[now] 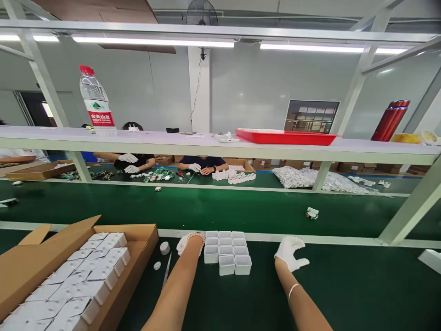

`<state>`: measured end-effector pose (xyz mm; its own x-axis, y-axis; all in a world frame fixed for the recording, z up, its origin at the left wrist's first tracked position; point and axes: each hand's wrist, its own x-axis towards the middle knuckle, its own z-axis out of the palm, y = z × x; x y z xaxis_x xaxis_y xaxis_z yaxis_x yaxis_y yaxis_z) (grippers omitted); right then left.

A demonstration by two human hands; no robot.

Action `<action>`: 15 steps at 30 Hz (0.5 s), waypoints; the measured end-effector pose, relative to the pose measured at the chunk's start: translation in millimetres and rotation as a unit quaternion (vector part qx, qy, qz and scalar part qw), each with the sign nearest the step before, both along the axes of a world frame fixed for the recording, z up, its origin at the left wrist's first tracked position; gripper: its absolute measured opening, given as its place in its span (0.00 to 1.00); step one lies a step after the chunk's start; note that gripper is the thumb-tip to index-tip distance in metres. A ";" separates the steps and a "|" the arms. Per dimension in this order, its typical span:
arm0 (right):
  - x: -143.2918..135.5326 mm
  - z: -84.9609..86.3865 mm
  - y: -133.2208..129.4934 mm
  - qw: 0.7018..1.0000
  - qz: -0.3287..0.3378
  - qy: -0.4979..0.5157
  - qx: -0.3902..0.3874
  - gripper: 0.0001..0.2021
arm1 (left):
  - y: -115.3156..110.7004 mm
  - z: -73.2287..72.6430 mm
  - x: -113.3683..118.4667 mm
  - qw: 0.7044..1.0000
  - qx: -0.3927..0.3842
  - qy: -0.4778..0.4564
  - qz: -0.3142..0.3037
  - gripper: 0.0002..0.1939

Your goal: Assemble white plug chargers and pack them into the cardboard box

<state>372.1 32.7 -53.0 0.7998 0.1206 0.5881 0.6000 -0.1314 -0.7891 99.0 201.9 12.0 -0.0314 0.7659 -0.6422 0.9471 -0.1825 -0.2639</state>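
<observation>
Between my hands stands a block of open white plastic boxes (pixel 226 250), set in rows on the dark green table. My left hand (pixel 186 243), in a white glove with a beaded bracelet at the wrist, is just left of the boxes; its fingers are hidden behind the wrist. To the right of the boxes and apart from them, my right hand (pixel 291 253) wears a white glove, thumb spread from the fingers, nothing in it. A slim metal tool, perhaps tweezers (pixel 167 270), lies left of my left forearm, near a white round piece (pixel 164 248) and a smaller white disc (pixel 157 265).
An open cardboard carton (pixel 138 257) filled with white cases stands at the left. Beyond the table edge a green belt (pixel 206 209) carries a small white part (pixel 312 213). An overhead shelf holds a bottle (pixel 98 103), red tray (pixel 285 137) and red flask (pixel 391 120). Co-workers sit opposite.
</observation>
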 end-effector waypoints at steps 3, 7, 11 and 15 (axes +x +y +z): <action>-1.2 -2.9 1.6 0.887 0.028 0.203 0.414 0.16 | -10.3 0.3 9.9 0.999 0.001 0.035 0.019 0.08; -2.1 -2.5 1.4 0.606 0.096 0.394 0.684 0.17 | -19.9 5.9 8.4 0.999 0.025 0.044 0.016 0.07; -2.9 -1.4 -0.3 0.281 0.146 0.507 0.802 0.15 | -23.5 9.1 -3.4 0.999 0.048 0.011 0.008 0.06; -5.7 -3.1 -4.8 -0.067 0.168 0.511 0.840 0.14 | -28.6 -2.2 -9.9 0.987 0.132 -0.094 -0.013 0.11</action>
